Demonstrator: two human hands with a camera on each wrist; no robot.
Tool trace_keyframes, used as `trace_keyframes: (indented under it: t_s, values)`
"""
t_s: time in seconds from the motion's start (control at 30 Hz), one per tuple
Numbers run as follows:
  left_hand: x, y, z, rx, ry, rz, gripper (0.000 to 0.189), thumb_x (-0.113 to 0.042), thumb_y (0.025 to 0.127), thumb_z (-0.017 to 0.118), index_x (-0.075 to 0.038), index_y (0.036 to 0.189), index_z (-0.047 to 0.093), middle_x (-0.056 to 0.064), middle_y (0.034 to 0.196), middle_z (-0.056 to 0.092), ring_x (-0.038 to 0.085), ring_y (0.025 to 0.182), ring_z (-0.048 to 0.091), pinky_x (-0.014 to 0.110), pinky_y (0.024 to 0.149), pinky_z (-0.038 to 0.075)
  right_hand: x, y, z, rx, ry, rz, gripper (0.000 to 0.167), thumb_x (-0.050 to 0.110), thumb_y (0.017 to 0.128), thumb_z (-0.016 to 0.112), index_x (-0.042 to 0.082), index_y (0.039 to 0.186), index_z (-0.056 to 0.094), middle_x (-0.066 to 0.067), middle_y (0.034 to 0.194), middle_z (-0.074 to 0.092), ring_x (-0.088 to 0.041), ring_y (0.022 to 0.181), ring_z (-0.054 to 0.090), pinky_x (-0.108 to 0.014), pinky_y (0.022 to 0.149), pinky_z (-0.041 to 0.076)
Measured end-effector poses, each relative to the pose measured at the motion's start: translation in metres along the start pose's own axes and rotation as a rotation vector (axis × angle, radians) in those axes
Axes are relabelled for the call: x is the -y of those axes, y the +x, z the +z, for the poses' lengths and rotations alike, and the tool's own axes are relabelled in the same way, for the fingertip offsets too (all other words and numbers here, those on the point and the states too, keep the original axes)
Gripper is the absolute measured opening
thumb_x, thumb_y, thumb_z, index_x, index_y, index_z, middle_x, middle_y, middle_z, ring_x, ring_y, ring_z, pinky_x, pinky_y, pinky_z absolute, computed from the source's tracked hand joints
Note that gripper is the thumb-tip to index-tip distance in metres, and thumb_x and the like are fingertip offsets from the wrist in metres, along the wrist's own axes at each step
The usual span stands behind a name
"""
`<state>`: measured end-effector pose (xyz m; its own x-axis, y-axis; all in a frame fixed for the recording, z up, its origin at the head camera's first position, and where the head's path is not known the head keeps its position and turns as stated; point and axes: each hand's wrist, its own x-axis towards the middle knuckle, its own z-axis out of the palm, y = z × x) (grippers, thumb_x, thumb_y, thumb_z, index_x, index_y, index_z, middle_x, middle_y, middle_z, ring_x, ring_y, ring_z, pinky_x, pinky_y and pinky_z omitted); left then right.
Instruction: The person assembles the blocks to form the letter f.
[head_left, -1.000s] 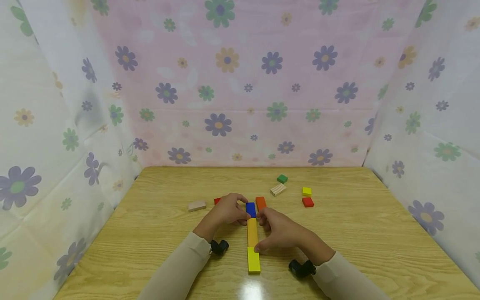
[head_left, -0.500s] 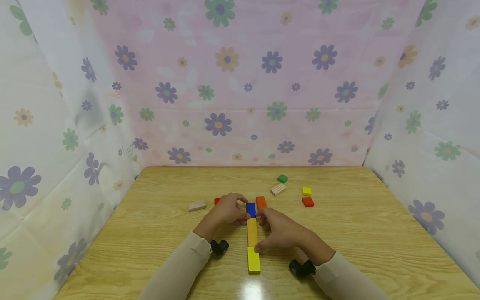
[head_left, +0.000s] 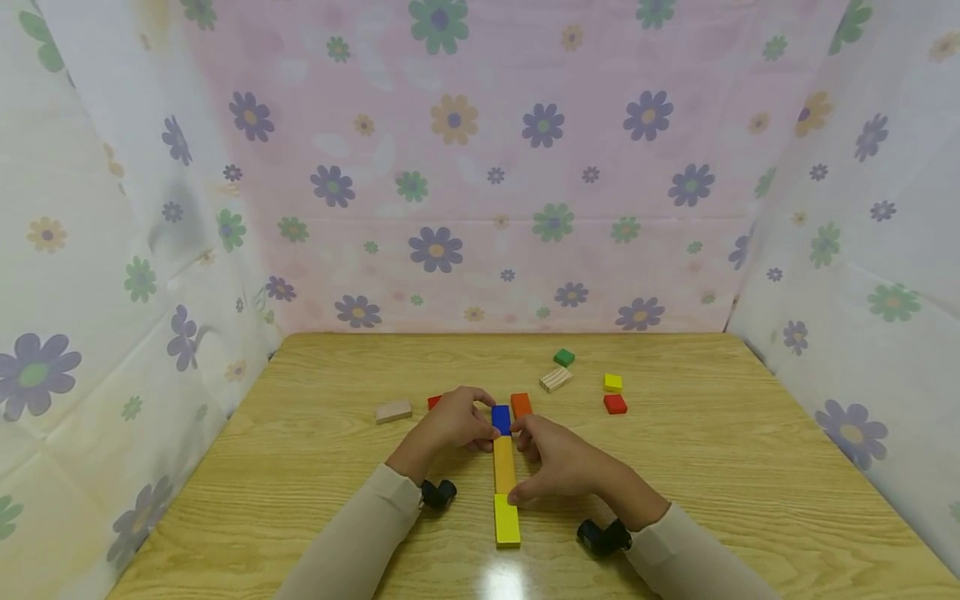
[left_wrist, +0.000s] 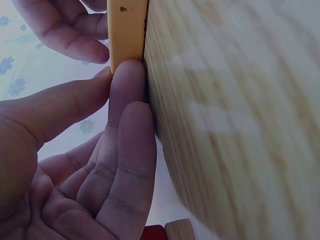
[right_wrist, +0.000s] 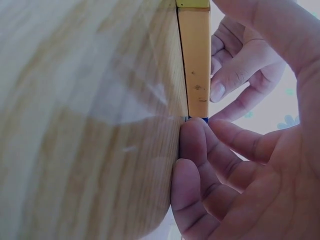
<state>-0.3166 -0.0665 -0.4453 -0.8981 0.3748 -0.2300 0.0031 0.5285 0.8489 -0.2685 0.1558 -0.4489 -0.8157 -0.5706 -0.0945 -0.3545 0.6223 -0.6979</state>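
Observation:
Three wooden blocks lie end to end in a line on the table: a blue block (head_left: pixel 501 420) farthest, an orange-yellow block (head_left: pixel 504 465) in the middle and a bright yellow block (head_left: pixel 507 523) nearest. My left hand (head_left: pixel 453 421) pinches the blue block, index finger at its far end and thumb by its near left corner. My right hand (head_left: pixel 562 460) spans the right side of the orange-yellow block, thumb at the yellow joint and index finger beside the blue one. In the right wrist view, curled fingertips cover most of the blue block beyond the orange-yellow block (right_wrist: pixel 196 60).
An orange-red block (head_left: pixel 521 405) lies just right of the blue one. Left of the left hand are a plain wood block (head_left: pixel 393 412) and a partly hidden red block (head_left: pixel 434 402). Farther right lie green (head_left: pixel 564 357), striped wood (head_left: pixel 556 380), small yellow (head_left: pixel 612 383) and red (head_left: pixel 615 404) blocks.

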Motion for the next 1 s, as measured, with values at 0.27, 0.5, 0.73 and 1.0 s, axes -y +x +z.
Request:
trace_keyframes:
  t_s: [0.27, 0.5, 0.73, 1.0]
  values:
    - [-0.0004, 0.0007, -0.0004, 0.005, 0.002, -0.004, 0.051, -0.007, 0.091, 0.079, -0.002, 0.137, 0.059, 0.008, 0.083, 0.075, 0.022, 0.071, 0.076, 0.036, 0.067, 0.063, -0.0011, 0.0001, -0.0003, 0.002, -0.008, -0.005, 0.092, 0.045, 0.073, 0.094, 0.006, 0.143, 0.048, -0.003, 0.120, 0.060, -0.019, 0.100, 0.057, -0.037, 0.090, 0.053]
    - [-0.0008, 0.0017, -0.0009, 0.005, -0.007, -0.005, 0.050, -0.007, 0.091, 0.079, -0.003, 0.137, 0.059, 0.007, 0.084, 0.075, 0.022, 0.071, 0.076, 0.036, 0.067, 0.063, -0.0015, 0.0004, -0.0018, 0.008, 0.006, -0.010, 0.088, 0.046, 0.076, 0.091, 0.007, 0.142, 0.048, -0.004, 0.121, 0.060, -0.018, 0.100, 0.057, -0.038, 0.088, 0.053]
    - [0.0005, 0.0035, 0.0005, 0.005, -0.015, -0.017, 0.050, -0.007, 0.090, 0.080, -0.003, 0.136, 0.059, 0.008, 0.084, 0.075, 0.023, 0.070, 0.076, 0.036, 0.067, 0.063, -0.0002, 0.0013, -0.0021, -0.016, -0.001, 0.005, 0.079, 0.048, 0.080, 0.088, 0.011, 0.139, 0.052, -0.002, 0.119, 0.063, -0.017, 0.101, 0.059, -0.039, 0.089, 0.053]
    - [0.0026, 0.0046, 0.0017, -0.001, -0.016, -0.022, 0.049, -0.008, 0.090, 0.080, -0.004, 0.135, 0.059, 0.007, 0.084, 0.076, 0.023, 0.070, 0.076, 0.037, 0.068, 0.063, 0.0020, 0.0034, -0.0079, -0.087, 0.027, 0.028, 0.064, 0.041, 0.085, 0.085, 0.010, 0.133, 0.057, -0.004, 0.112, 0.066, -0.016, 0.094, 0.065, -0.036, 0.084, 0.058]
